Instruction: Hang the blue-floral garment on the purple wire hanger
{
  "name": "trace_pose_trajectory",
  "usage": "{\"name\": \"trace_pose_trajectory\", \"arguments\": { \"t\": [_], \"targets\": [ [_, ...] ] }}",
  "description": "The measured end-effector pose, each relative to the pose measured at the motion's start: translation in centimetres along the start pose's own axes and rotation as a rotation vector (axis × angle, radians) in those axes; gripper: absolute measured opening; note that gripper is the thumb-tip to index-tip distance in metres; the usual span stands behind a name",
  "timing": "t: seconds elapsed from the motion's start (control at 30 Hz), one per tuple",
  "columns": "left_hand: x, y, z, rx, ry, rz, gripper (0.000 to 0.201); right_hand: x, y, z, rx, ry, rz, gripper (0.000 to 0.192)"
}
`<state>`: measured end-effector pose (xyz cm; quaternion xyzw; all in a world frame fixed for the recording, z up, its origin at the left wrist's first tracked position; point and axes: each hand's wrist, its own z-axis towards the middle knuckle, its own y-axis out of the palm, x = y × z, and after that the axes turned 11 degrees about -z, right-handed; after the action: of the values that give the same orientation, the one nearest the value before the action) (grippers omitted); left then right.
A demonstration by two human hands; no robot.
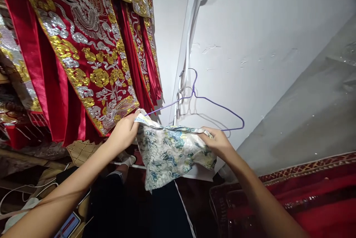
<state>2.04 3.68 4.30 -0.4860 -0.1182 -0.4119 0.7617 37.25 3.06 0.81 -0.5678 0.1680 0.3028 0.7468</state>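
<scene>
A light piece of floral cloth (169,154) hangs spread between a person's two hands at the centre of the frame, slightly below the middle. Its ground is cream-white, printed with blue-green leaves and flowers and small touches of yellow; the fabric looks thin and creased, with a folded upper edge running almost level and a lower edge that droops unevenly, deepest at its left. The hands are apart, one at each end of that upper edge: the left hand (125,128) pinches the left corner, and the right hand (218,141) grips the right end between thumb and fingers. A purple wire hanger (194,91) stands just above, hook upward, its left arm running down to the cloth by the left hand and its right shoulder bare; whether its lower bar passes inside the cloth or behind it, I cannot tell. Behind the hanger is a white wall (244,37) with scuffed marks and a pale strip (185,45) running down from top centre. The upper left is filled by a red costume (97,56) embroidered in gold and silver. Clear plastic sheeting (300,93) slopes across the right side, above red fabric (314,189) at lower right. At lower left, a phone (68,227) lies partly hidden under the left forearm.
</scene>
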Motion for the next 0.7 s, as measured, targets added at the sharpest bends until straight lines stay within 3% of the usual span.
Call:
{"name": "trace_pose_trajectory", "arguments": {
  "t": [0.1,0.23,0.33,0.47,0.53,0.63,0.7],
  "targets": [
    [1.0,0.8,2.3,0.090,0.173,-0.059,0.042,-2.0,0.2,-1.1,-0.058,-0.011,0.069,0.026],
    [1.2,1.8,5.2,0.058,0.270,-0.093,0.037,-3.9,0.1,-2.7,-0.080,-0.072,0.091,0.043],
    [0.5,2.2,5.8,0.009,0.262,-0.063,0.033,-3.0,-1.2,-3.5,0.142,0.034,0.006,0.065],
    [0.3,1.9,5.2,-0.054,0.308,-0.017,0.034,0.3,-4.0,-2.5,0.498,0.161,-0.118,0.101],
    [0.6,1.5,5.0,-0.075,0.313,-0.019,0.035,1.8,-5.5,-1.2,0.531,0.184,-0.193,0.093],
    [0.5,0.8,5.0,-0.063,0.282,-0.018,0.033,2.8,-7.3,0.0,0.382,0.248,-0.121,0.054],
    [0.0,0.2,5.3,0.020,0.254,-0.025,0.029,2.9,-8.4,0.0,0.093,0.278,0.074,0.047]
  ]
}}
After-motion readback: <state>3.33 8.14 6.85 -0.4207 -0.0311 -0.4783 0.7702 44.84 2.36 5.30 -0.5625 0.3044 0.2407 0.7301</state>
